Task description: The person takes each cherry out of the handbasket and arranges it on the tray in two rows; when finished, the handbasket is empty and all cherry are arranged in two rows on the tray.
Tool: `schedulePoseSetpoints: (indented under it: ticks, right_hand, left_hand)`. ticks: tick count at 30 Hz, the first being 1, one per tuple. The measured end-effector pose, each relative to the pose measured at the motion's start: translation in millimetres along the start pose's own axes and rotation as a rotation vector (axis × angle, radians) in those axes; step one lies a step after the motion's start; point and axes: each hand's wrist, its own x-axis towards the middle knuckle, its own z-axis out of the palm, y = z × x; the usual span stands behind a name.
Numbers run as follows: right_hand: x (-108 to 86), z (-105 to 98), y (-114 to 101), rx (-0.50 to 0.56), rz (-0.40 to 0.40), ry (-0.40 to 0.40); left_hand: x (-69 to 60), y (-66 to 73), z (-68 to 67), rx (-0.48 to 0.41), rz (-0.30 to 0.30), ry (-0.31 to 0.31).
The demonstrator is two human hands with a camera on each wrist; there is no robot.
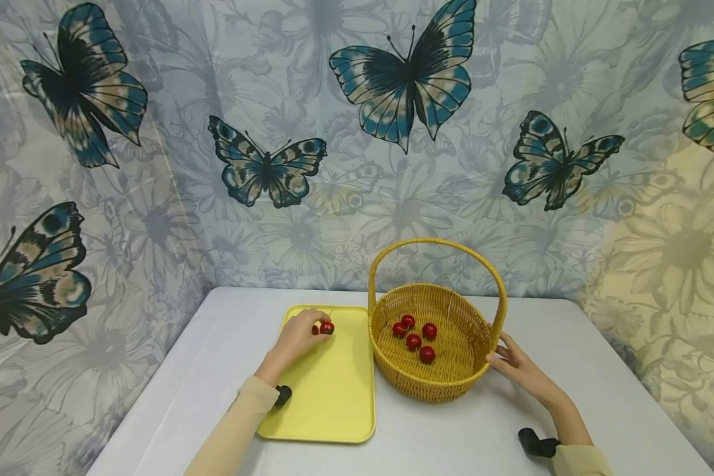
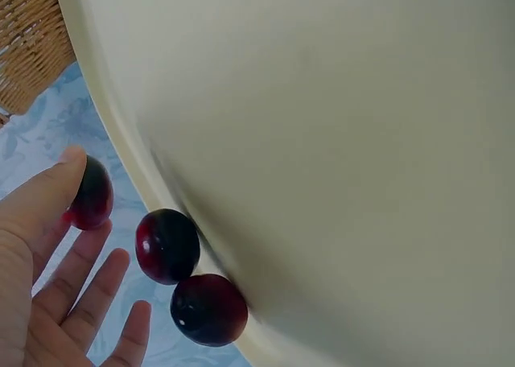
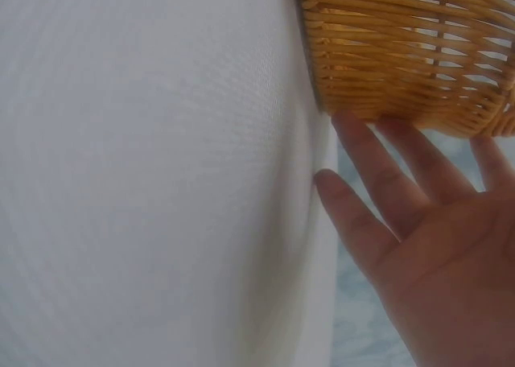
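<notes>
My left hand [image 1: 300, 334] is over the upper left of a yellow tray [image 1: 339, 396]. Its thumb and fingers pinch a dark red cherry [image 2: 95, 191]. Two more cherries, one nearer [image 2: 167, 246] and one beside it [image 2: 209, 309], lie on the tray close to my fingers in the left wrist view. Right of the tray stands a woven basket [image 1: 434, 390] with a tall arched handle, holding several cherries [image 1: 427, 355]. With fairly straight, spread fingers, my right hand [image 1: 526, 373] touches the basket's right side near the handle's base.
A white-covered table [image 1: 226, 330] carries the tray and basket, which sit close together. Behind it hangs a floral cloth [image 1: 404, 218] printed with butterflies. Each wrist wears a black device, like the one near the right sleeve [image 1: 537, 443].
</notes>
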Motion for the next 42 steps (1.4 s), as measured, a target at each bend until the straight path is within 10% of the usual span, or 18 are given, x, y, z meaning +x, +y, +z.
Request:
schedulePoseSetpoints:
  ticks: [42]
  right_hand:
    - [-0.8,-0.8,-1.0,-0.003,-0.034,-0.008]
  left_hand:
    - [11.2,-13.5,7.5,0.081,0.024,-0.043]
